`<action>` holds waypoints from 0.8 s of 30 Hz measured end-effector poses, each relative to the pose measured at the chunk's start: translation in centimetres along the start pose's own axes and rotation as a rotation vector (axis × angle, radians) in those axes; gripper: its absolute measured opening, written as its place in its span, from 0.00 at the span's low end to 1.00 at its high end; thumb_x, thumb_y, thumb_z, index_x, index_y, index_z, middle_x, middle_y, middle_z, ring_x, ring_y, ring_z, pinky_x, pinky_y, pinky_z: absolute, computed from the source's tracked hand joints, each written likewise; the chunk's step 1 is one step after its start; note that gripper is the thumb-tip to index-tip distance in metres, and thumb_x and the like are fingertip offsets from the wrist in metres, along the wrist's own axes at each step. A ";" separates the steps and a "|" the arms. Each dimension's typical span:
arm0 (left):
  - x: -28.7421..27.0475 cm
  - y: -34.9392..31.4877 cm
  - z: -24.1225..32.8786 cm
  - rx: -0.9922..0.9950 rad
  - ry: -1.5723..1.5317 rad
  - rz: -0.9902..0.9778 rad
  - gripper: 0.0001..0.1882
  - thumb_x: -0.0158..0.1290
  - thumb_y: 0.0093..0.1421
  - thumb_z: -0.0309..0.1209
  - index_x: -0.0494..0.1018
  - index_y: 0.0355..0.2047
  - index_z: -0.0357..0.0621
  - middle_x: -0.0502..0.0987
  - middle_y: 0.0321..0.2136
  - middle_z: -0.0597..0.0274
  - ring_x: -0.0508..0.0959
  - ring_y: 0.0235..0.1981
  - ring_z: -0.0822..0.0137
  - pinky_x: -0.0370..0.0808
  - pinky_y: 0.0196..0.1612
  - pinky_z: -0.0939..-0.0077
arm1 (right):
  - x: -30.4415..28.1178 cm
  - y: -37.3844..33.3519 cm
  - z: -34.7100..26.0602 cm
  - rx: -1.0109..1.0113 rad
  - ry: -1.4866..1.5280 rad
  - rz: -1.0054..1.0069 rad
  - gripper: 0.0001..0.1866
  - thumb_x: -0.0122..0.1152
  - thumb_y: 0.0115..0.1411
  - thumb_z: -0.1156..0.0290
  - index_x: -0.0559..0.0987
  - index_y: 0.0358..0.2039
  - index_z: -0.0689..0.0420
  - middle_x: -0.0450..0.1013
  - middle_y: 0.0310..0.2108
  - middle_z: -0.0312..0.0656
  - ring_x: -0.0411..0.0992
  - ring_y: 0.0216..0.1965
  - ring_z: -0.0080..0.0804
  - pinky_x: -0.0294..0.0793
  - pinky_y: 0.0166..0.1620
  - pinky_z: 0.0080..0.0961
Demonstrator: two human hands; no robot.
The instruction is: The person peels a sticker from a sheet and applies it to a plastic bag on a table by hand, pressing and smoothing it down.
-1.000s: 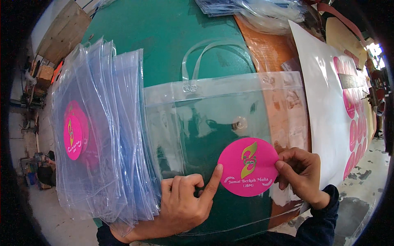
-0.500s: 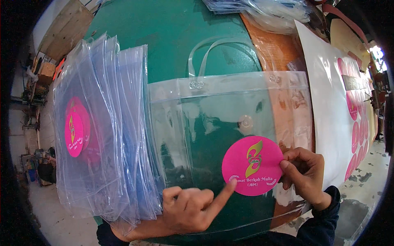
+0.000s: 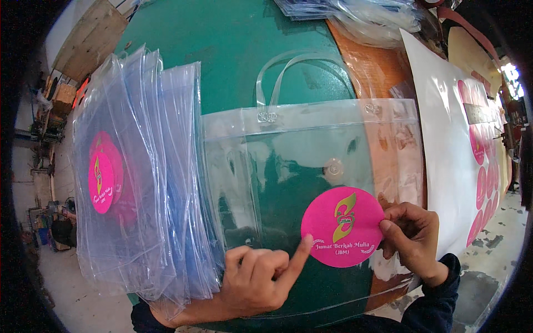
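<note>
A round pink sticker (image 3: 327, 222) with a green-yellow emblem and white lettering is over the lower front of a transparent plastic bag (image 3: 283, 161). My right hand (image 3: 412, 236) pinches its right edge between thumb and fingers. At the lower left edge, the stretched index finger of my left hand (image 3: 261, 277) touches the sticker; the other fingers are loosely curled and the thumb is hidden. The bag lies flat, its clear handle (image 3: 283, 77) pointing away from me and a round snap button (image 3: 333, 167) above the sticker. Whether the sticker is adhering to the bag I cannot tell.
Left of the bag lies a stack of clear bags (image 3: 139, 166), the top one bearing a pink sticker (image 3: 101, 173). A white sheet (image 3: 444, 133) with several pink stickers is at right. More plastic (image 3: 361, 16) lies at the back of the green tabletop (image 3: 222, 33).
My left index finger has slid back left from over the lettering to the sticker's edge. My right hand keeps its pinch, almost unmoved.
</note>
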State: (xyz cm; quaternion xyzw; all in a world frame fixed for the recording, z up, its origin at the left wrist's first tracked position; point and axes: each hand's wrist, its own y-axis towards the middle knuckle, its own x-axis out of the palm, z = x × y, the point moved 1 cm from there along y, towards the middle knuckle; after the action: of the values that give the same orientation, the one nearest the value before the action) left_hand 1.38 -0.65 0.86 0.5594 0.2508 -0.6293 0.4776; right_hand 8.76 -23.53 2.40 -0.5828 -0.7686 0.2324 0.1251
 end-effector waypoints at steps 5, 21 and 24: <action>0.2 0.1 -0.1 0.002 0.020 -0.046 0.21 0.49 0.47 0.24 0.74 0.44 0.46 0.56 0.22 0.72 0.62 0.27 0.75 0.61 0.36 0.73 | 0.0 0.0 0.0 0.000 0.000 -0.015 0.05 0.52 0.57 0.79 0.72 0.33 0.67 0.71 0.20 0.39 0.69 0.16 0.19 0.68 0.17 0.14; 0.1 0.8 0.3 -0.137 -0.061 -0.130 0.24 0.50 0.49 0.24 0.71 0.49 0.46 0.60 0.28 0.68 0.65 0.34 0.74 0.56 0.53 0.44 | -0.2 0.0 0.1 -0.032 0.021 -0.064 0.05 0.51 0.57 0.81 0.72 0.33 0.69 0.71 0.34 0.44 0.69 0.19 0.18 0.69 0.18 0.13; 0.3 0.1 0.0 -0.052 -0.024 -0.116 0.23 0.52 0.48 0.25 0.72 0.48 0.49 0.60 0.29 0.69 0.66 0.34 0.74 0.53 0.55 0.43 | -0.1 0.1 0.1 -0.076 0.037 -0.069 0.05 0.51 0.57 0.81 0.72 0.33 0.69 0.71 0.33 0.44 0.69 0.19 0.18 0.70 0.18 0.13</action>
State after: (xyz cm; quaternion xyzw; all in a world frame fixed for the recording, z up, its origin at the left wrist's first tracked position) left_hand 1.45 -0.80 0.59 0.5238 0.2935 -0.6557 0.4577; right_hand 8.83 -23.63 2.26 -0.5646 -0.7940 0.1877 0.1250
